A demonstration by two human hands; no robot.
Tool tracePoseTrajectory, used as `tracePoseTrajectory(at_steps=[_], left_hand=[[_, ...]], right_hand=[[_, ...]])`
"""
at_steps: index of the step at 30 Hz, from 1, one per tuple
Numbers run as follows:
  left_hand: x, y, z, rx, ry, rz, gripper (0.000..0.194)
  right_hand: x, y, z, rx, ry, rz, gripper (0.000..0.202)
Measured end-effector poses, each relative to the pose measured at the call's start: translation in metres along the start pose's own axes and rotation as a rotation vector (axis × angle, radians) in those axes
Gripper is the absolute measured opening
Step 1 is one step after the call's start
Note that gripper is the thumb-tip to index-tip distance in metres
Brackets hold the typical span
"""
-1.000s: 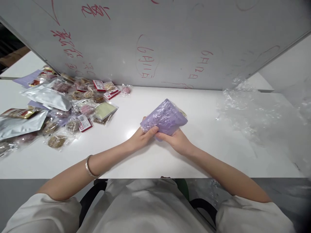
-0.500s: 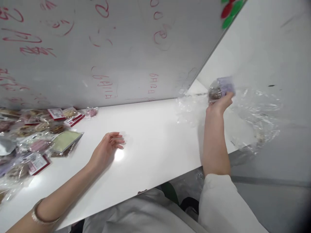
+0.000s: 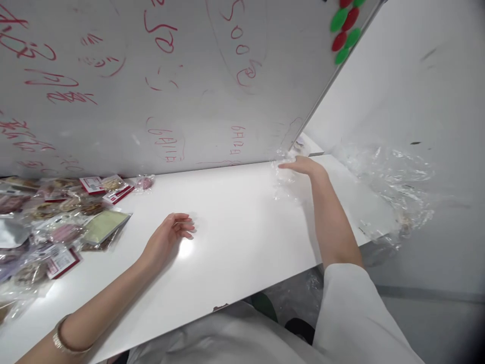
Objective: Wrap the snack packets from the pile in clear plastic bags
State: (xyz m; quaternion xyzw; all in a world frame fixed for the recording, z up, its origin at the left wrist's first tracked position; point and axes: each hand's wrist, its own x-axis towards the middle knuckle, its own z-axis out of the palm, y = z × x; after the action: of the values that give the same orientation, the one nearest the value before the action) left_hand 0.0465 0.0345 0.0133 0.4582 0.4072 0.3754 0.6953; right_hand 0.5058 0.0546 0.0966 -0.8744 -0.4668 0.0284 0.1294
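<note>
My left hand (image 3: 172, 232) rests on the white table with its fingers loosely curled and apart, holding nothing. To its left lies a pile of clear packets, the nearest a green flat packet (image 3: 106, 226). My right hand (image 3: 306, 166) reaches to the far edge of the table, by the lower corner of the whiteboard. Its thumb stretches out to the left over crumpled clear plastic film (image 3: 282, 179); its other fingers are mostly hidden. Just beyond this hand, a small clear packet (image 3: 300, 145) shows partly beside the board's edge.
A whiteboard (image 3: 204, 111) with red writing and red and green magnets (image 3: 346, 23) stands along the back. More crumpled clear film (image 3: 401, 177) hangs over the table's right end against the wall. A small pink packet (image 3: 144, 183) lies near the board's foot.
My right hand has moved left and away from the wall, to the board's corner. The purple-labelled packet no longer shows raised in it. My left hand stays where it was.
</note>
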Motion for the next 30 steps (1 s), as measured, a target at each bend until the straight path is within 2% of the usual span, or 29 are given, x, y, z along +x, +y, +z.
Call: tracePoseTrajectory(at_steps=[3,5,6,7,9,10,11,12,14,16,18,20,21,23,26,28,30], left_hand=[[-0.003,-0.001,0.0,-0.003,-0.013,-0.001,0.032],[-0.004,-0.002,-0.001,-0.027,-0.027,-0.005,0.03],[-0.004,-0.002,-0.003,-0.049,-0.042,0.0,0.032],[-0.003,-0.001,-0.005,-0.072,-0.063,0.014,0.037],[-0.002,0.0,-0.011,-0.078,-0.141,0.089,0.057],[-0.002,0.001,-0.014,-0.037,-0.193,0.153,0.07],[-0.002,0.003,-0.018,0.039,-0.247,0.226,0.083],[-0.003,0.004,-0.021,0.148,-0.294,0.295,0.094],[-0.007,0.005,-0.023,0.388,-0.361,0.406,0.101],[-0.013,0.006,-0.02,0.553,-0.398,0.467,0.094],[-0.019,0.006,-0.015,0.594,-0.42,0.508,0.076],[-0.023,0.006,-0.01,0.534,-0.435,0.493,0.044],[-0.025,0.008,-0.009,0.472,-0.446,0.455,0.03],[-0.027,0.013,-0.008,0.261,-0.456,0.336,0.022],[-0.03,0.024,-0.01,-0.156,-0.407,0.173,0.014],[-0.03,0.033,-0.012,-0.348,-0.349,0.111,0.008],[-0.029,0.039,-0.016,-0.428,-0.295,0.09,0.007]], right_hand=[[-0.031,-0.047,0.021,-0.069,0.021,0.01,0.037],[-0.062,-0.083,0.035,-0.052,0.055,-0.127,0.039],[-0.081,-0.1,0.042,-0.018,0.05,-0.256,0.039],[-0.101,-0.117,0.048,0.056,0.033,-0.477,0.037],[-0.141,-0.145,0.056,0.235,-0.091,-0.886,0.032],[-0.159,-0.155,0.058,0.357,-0.139,-0.981,0.031],[-0.175,-0.165,0.059,0.499,-0.18,-0.995,0.03],[-0.188,-0.173,0.058,0.652,-0.209,-0.939,0.03],[-0.206,-0.187,0.053,0.952,-0.251,-0.708,0.031],[-0.214,-0.2,0.047,1.187,-0.312,-0.49,0.037],[-0.214,-0.21,0.042,1.351,-0.378,-0.373,0.041],[-0.208,-0.213,0.039,1.433,-0.452,-0.37,0.041],[-0.202,-0.212,0.038,1.435,-0.5,-0.418,0.041],[-0.186,-0.204,0.035,1.319,-0.669,-0.618,0.044],[-0.163,-0.185,0.031,0.884,-0.943,-0.95,0.046],[-0.156,-0.173,0.031,0.628,-1.061,-0.997,0.047],[-0.153,-0.164,0.034,0.518,-1.163,-0.931,0.055]])
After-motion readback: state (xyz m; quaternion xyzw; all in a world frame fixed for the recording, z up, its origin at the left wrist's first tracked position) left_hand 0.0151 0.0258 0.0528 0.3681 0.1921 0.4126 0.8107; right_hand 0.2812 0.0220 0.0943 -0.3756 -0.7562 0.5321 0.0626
